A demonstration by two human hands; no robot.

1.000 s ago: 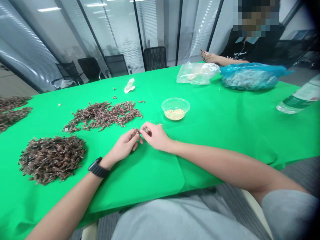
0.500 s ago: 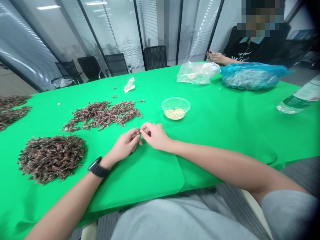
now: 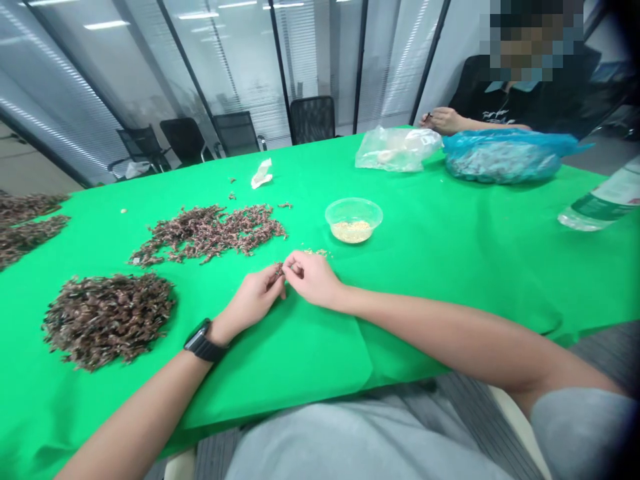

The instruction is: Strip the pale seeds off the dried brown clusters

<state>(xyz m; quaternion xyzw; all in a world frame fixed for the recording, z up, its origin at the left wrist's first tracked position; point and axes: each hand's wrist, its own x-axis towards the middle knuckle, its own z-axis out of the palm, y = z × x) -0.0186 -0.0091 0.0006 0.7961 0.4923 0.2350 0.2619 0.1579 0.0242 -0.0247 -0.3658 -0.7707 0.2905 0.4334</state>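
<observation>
While left thumb and fingers of left hand (image 3: 257, 293) pinch small brown piece (image 3: 279, 269), right hand (image 3: 314, 279) pinches its right end, fingertips together. Piece dark, shrivelled, mostly covered by fingers, just above green cloth (image 3: 420, 267), near centre. Bottle (image 3: 603, 203) at right: green-and-white label, text unreadable; white lettering on far-right person's black shirt (image 3: 465, 90) illegible. Dense brown heap (image 3: 110, 320) near left, looser heap (image 3: 215, 230) beyond. Pale crumbs (image 3: 317, 253) between right hand and clear bowl (image 3: 329, 219) of pale grains. Far right, blue bag (image 3: 503, 160) partly hides person.
</observation>
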